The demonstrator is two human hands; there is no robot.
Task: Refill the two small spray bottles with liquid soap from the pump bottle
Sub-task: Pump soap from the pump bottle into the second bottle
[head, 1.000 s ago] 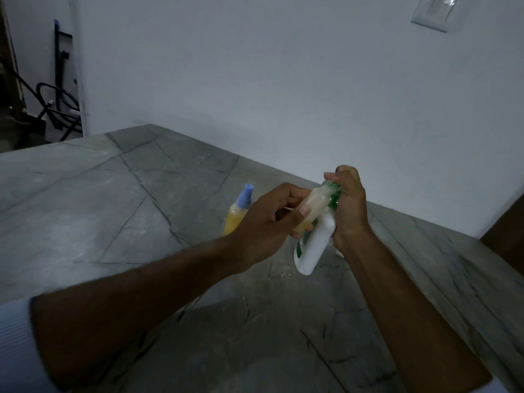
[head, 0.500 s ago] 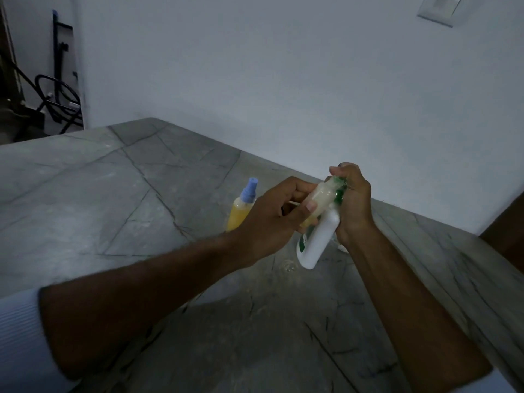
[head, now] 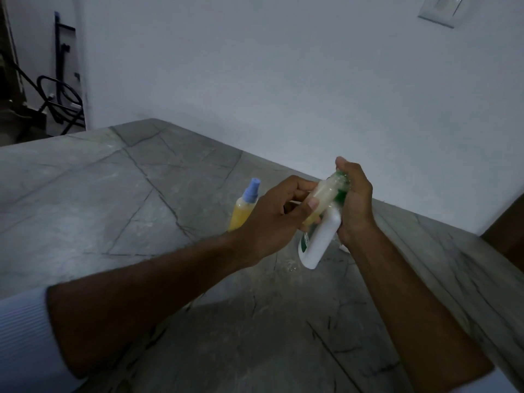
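A grey veined stone desk (head: pixel 119 199) meets a plain white wall (head: pixel 255 66) bearing a white switch plate (head: pixel 441 8); light is dim.

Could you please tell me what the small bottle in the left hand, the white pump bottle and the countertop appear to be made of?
Small spray bottle: likely clear plastic; pale liquid shows through its wall.
White pump bottle: opaque, smooth plastic, probably, with a soft sheen and a green label.
Countertop: looks like grey stone or stone-look slab, dark veins, matte finish.

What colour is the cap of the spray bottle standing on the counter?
Light blue, on the spray bottle with yellow liquid; the head view shows it.
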